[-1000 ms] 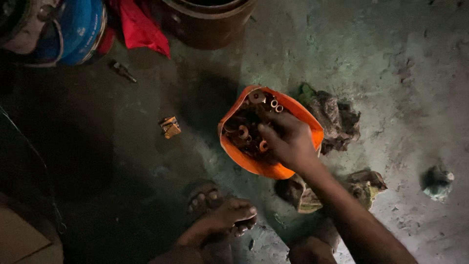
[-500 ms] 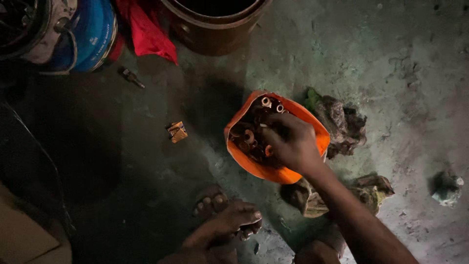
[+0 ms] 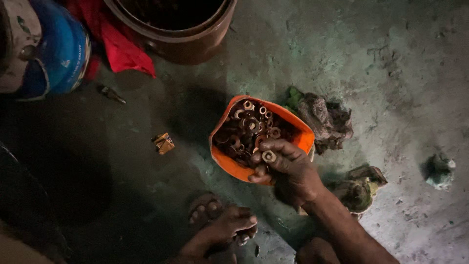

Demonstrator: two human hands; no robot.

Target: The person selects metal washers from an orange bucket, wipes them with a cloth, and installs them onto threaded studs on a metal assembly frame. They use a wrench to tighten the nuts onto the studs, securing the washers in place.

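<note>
- Nearest, at the six o'clock edge, a bare foot [image 3: 222, 230] rests on the concrete floor [image 3: 381, 68], toes pointing toward three o'clock; a knee [image 3: 317, 252] shows just beside it.
- The left hand is nowhere in view.
- The right hand [image 3: 288, 171] comes in from five o'clock, its forearm running off the bottom edge. The fingers [image 3: 281, 146] are curled over the near rim of the orange container, and thumb and fingers pinch a small metal nut [image 3: 268, 156], its hole facing up.
- The orange container [image 3: 229, 164] sits on the floor near the middle; it is filled with rusty nuts and washers [image 3: 246, 127].
- At three o'clock from the container, touching its far side, lies a dirty rag [image 3: 325, 120]; a second crumpled rag [image 3: 361, 188] lies at four o'clock, and a small pale wad [image 3: 438, 171] lies well apart toward the right edge.
- At nine o'clock from the container, apart from it, lies a small brown scrap [image 3: 163, 143].
- Farther, toward ten o'clock, a dark bolt [image 3: 111, 94] lies on the floor.
- Farthest, along the twelve o'clock edge: a brown bucket [image 3: 181, 46], a red cloth [image 3: 122, 46] beside it, and a blue rounded object [image 3: 61, 51] at eleven o'clock.
</note>
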